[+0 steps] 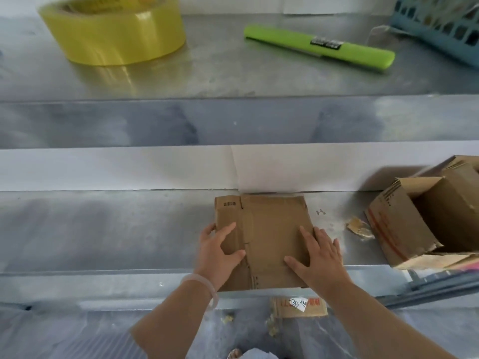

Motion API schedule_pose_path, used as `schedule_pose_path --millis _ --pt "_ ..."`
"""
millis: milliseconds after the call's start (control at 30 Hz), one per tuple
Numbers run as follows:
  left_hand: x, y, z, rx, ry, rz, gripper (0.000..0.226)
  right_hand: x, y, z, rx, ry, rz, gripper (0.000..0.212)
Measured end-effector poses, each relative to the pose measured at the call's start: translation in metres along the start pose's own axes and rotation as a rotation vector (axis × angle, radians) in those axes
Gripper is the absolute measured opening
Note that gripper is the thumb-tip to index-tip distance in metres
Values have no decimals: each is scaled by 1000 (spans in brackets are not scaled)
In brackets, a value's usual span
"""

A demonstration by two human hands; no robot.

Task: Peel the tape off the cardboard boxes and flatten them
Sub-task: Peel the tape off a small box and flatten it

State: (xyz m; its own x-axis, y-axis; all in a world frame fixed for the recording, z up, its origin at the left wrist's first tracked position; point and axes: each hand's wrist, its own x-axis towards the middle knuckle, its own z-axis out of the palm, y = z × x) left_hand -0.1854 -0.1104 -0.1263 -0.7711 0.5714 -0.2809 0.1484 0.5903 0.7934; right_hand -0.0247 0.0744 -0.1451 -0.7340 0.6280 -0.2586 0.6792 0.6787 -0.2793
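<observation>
The flattened box [269, 229] lies brown and creased on the lower metal shelf [103, 229], with the left hand [220, 252] and right hand [318, 257] pressing it, fingers spread flat. To its right, an open box [404, 224] shows only cardboard walls inside. The contents of the blue basket [440, 24] cannot be told.

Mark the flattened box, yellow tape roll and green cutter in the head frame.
flattened box [272, 224], head view, bare middle of its top panel.
yellow tape roll [116, 37], head view, outer side wall.
green cutter [285, 39], head view, body left of the label.
</observation>
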Motion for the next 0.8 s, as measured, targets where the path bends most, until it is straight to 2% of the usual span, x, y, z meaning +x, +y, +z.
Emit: schedule_pose_path --millis 100,167,300,467,800 --pt "-8 0 -6 -160 -131 -67 58 -5 -2 -7 20 -18 -51 88" --pt "-15 0 -11 -186 -124 -76 55 -7 -5 -13 30 -38 -83 87" --pt "-34 3 -34 -273 -10 -106 49 -12 -21 -27 93 -59 -173 83" --pt "-81 -7 -71 -317 178 -162 45 -21 -55 -43 143 -103 -392 81" --pt "-175 -71 -164 -442 480 -189 45 -54 -174 -19 136 -106 -685 80"
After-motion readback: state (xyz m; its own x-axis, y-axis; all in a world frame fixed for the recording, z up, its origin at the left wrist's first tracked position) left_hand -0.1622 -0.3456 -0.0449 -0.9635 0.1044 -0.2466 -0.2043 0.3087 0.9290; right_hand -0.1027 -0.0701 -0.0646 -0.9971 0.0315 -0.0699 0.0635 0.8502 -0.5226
